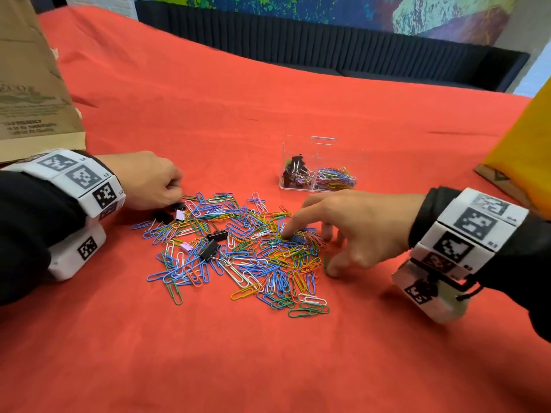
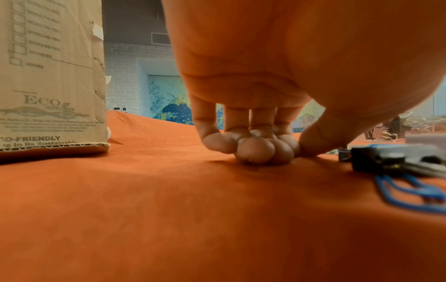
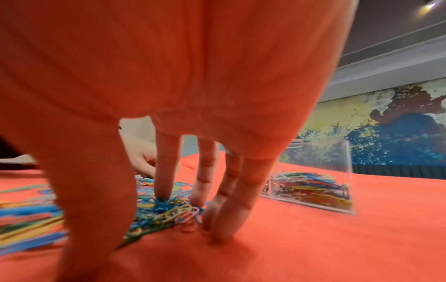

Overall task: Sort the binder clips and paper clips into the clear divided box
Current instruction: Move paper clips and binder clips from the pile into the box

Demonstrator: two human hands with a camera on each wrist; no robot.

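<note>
A heap of coloured paper clips (image 1: 238, 254) lies on the red cloth (image 1: 268, 362), with black binder clips (image 1: 217, 234) and a pink one (image 1: 186, 247) mixed in. Behind it stands the clear divided box (image 1: 325, 144): binder clips (image 1: 295, 171) in its left compartment, paper clips (image 1: 335, 177) in its right. My left hand (image 1: 176, 198) is curled at the heap's left edge, fingertips (image 2: 255, 150) bunched against the thumb on the cloth, with nothing seen in it; a black binder clip (image 2: 386, 158) lies beside it. My right hand (image 1: 308, 253) is spread, fingertips (image 3: 164, 190) down on the heap's right edge.
A cardboard box (image 1: 29, 84) stands at the left, close behind my left wrist. Something yellow (image 1: 524, 150) rises at the right edge. A dark sofa (image 1: 328, 46) runs along the far side of the cloth. In the right wrist view the clear box (image 3: 337, 158) sits just right of my fingers.
</note>
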